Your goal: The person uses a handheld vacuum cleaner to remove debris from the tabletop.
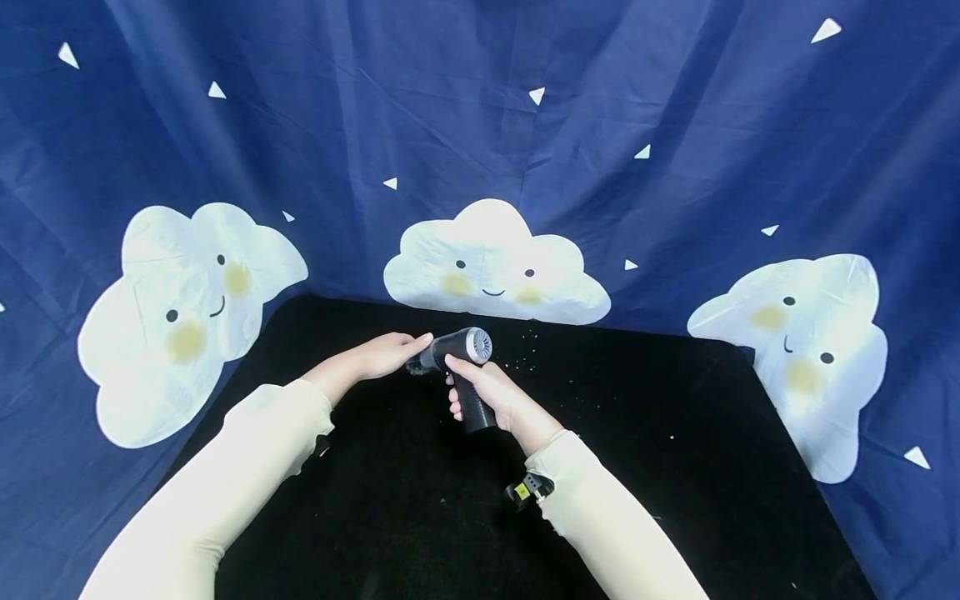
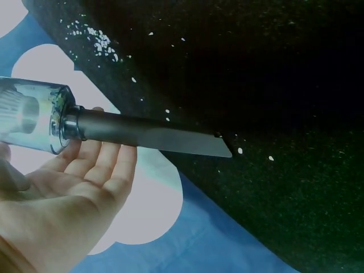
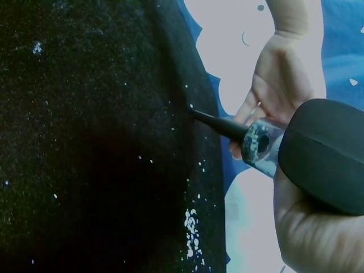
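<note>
A black handheld vacuum cleaner [image 1: 472, 404] with a silver vented end is held over the dark table. My right hand [image 1: 491, 392] grips its handle, thumb up along the body. At the front, a clear dust cup [image 2: 28, 122] with bits inside leads to a dark, slant-cut crevice nozzle [image 2: 142, 131], pointing down toward the table surface. My left hand [image 1: 386, 354] is at the nozzle end, palm showing and fingers extended behind the nozzle in the left wrist view. Its thumb lies by the dust cup. White crumbs [image 2: 99, 42] are scattered near the table's far edge.
The black table [image 1: 360, 517] reaches back to a blue curtain [image 1: 480, 100] with white smiling clouds and small triangles. Further specks dot the tabletop. A small black device with a yellow-green patch [image 1: 522, 491] is by the right sleeve.
</note>
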Action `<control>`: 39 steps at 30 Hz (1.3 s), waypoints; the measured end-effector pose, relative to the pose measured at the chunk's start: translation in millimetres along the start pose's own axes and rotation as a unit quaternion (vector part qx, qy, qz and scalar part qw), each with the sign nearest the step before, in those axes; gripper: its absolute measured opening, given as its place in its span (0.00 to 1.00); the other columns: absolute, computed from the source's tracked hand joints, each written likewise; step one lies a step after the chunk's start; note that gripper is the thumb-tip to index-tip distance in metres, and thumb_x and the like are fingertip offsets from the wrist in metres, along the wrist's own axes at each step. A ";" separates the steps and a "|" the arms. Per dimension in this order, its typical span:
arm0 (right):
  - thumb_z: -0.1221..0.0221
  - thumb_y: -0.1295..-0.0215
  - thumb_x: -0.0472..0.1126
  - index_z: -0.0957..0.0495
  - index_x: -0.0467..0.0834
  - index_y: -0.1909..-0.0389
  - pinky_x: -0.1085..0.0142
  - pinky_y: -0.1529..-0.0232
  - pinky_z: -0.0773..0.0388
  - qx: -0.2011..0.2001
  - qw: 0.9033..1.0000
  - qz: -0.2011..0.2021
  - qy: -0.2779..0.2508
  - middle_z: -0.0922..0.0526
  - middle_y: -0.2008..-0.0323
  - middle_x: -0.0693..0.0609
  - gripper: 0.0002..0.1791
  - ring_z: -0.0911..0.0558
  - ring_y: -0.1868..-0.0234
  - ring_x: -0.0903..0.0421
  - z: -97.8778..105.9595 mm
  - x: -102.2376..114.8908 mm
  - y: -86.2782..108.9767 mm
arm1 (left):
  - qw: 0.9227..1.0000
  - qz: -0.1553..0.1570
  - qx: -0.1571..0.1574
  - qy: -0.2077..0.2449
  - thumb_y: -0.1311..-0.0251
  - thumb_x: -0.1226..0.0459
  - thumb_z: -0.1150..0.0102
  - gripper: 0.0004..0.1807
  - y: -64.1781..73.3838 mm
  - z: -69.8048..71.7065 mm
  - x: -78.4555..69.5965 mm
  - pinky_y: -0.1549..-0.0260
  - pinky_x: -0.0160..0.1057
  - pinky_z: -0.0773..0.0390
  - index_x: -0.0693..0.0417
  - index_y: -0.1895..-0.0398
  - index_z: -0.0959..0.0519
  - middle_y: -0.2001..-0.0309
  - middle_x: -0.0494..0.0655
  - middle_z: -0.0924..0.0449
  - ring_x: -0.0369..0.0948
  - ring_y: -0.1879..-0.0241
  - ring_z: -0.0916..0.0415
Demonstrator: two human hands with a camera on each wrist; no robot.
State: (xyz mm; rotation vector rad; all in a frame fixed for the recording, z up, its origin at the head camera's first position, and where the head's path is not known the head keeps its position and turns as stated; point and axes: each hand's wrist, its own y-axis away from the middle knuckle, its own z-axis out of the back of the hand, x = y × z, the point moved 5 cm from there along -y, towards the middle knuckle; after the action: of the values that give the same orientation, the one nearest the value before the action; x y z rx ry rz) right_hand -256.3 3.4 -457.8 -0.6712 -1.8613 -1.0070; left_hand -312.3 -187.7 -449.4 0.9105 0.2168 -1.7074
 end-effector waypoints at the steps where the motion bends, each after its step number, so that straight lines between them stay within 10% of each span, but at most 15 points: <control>1: 0.42 0.30 0.56 0.30 0.32 0.54 0.66 0.75 0.22 0.000 1.000 0.000 0.001 0.24 0.79 0.49 0.27 0.23 0.81 0.57 -0.4 -0.7 -0.3 | 1.000 0.002 0.000 0.000 0.29 0.32 0.69 0.42 0.9 0.1 1.2 0.47 0.51 0.30 0.59 0.49 0.20 0.54 0.52 0.21 0.51 0.51 0.25; 26: 0.42 0.30 0.56 0.27 0.37 0.59 0.65 0.75 0.21 0.019 1.000 -0.007 0.006 0.23 0.79 0.48 0.24 0.22 0.81 0.57 -17.1 -11.7 -5.2 | 0.999 0.016 0.027 -0.024 0.28 0.33 0.69 0.41 24.4 8.2 13.3 0.51 0.50 0.29 0.59 0.50 0.20 0.59 0.51 0.23 0.54 0.53 0.26; 39: 0.42 0.29 0.55 0.29 0.30 0.54 0.65 0.76 0.22 -0.019 0.999 0.032 0.003 0.24 0.80 0.48 0.28 0.23 0.82 0.56 -2.2 17.3 -14.1 | 1.000 -0.018 -0.013 -0.013 0.27 0.35 0.66 0.38 -5.3 28.8 -10.4 0.47 0.49 0.31 0.58 0.54 0.19 0.57 0.51 0.21 0.52 0.51 0.26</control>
State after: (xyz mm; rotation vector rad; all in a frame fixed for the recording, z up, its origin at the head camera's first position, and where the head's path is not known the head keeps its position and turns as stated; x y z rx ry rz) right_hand -274.1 -5.0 -447.0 -0.7439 -1.8079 -1.0044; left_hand -329.5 -194.4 -424.4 0.8682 0.2392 -1.7454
